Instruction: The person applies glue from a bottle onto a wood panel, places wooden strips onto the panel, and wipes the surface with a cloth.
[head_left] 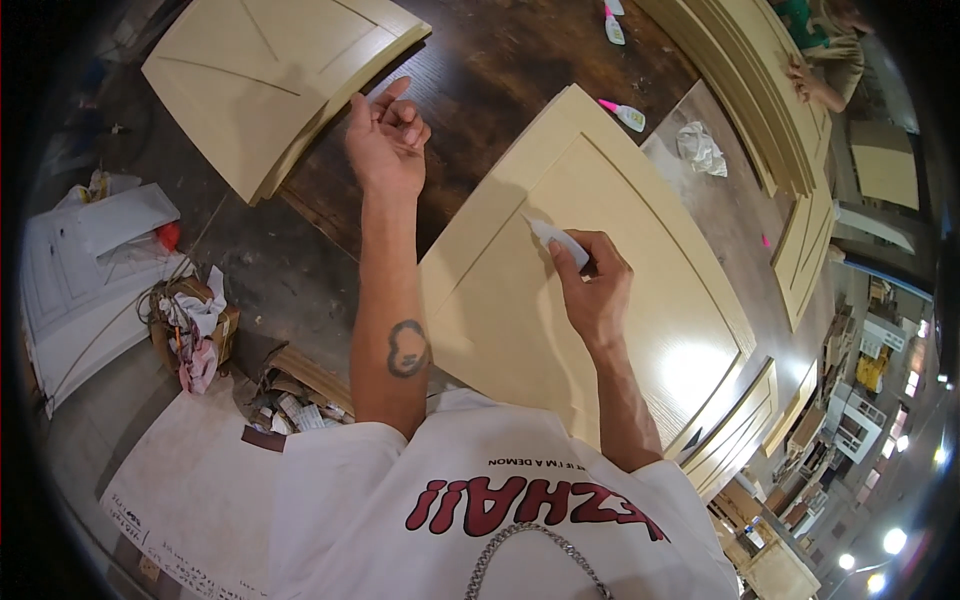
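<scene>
My right hand [597, 285] is closed around a small white squeeze bottle [557, 243] with a narrow nozzle. The bottle is tilted above a cream cabinet door panel [640, 290], its tip close to the groove along the panel's frame. I cannot tell whether the tip touches. My left hand [390, 135] is raised, palm up, its fingers loosely curled and apart, with nothing in it. It is beside the edge of a stack of cream panels [270, 85], the top one carrying dark pencil-like lines.
On the dark wooden table [470, 80] lie two pink-capped bottles [625, 115] and a crumpled white paper [701, 149]. More cream panels [750, 90] are stacked at right, where another person's hand [815, 85] rests. White panels [95, 250] and a scrap-filled box [195, 335] stand at left.
</scene>
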